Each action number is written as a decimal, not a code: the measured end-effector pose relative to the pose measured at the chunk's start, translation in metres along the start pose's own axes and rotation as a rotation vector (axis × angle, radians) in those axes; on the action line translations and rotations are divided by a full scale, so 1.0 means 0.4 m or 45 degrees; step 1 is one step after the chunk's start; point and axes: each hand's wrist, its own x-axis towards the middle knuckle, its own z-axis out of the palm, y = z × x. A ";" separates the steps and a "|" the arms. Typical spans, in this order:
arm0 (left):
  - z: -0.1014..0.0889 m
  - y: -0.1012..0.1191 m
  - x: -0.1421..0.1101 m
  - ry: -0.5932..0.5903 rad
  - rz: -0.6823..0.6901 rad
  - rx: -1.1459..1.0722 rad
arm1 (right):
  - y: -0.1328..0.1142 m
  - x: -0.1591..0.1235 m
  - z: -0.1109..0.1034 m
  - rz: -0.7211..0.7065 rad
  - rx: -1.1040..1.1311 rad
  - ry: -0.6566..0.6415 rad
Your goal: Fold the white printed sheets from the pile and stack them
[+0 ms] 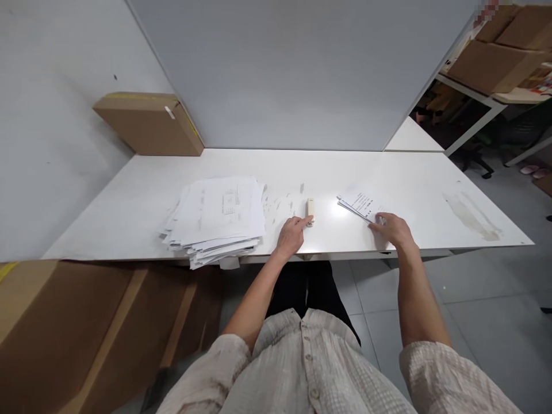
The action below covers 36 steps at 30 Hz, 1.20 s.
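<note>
A small beige stapler [310, 208] lies lengthwise on the white table, pointing away from me. My left hand [292, 234] is at its near end, index finger stretched onto it and the other fingers curled; the thumb's grip is hard to make out. To the right, a thin stack of small printed papers [359, 203] rests at an angle. My right hand [393, 229] pinches its near right corner, thumb and fingers closed on the edge. Left of my left hand sits a tall, uneven pile of printed sheets [219, 210], some overhanging the table's front edge.
The white table [431, 190] has scuff marks and meets a grey panel [293, 75] at the back. A flat cardboard box [149, 126] stands in the back left corner. Large cartons [77, 322] are below left. More boxes [495, 63] sit on a rack at far right.
</note>
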 end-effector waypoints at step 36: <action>-0.063 0.100 -0.046 -0.110 -0.742 -1.984 | -0.245 -0.339 -0.034 -0.674 1.072 0.095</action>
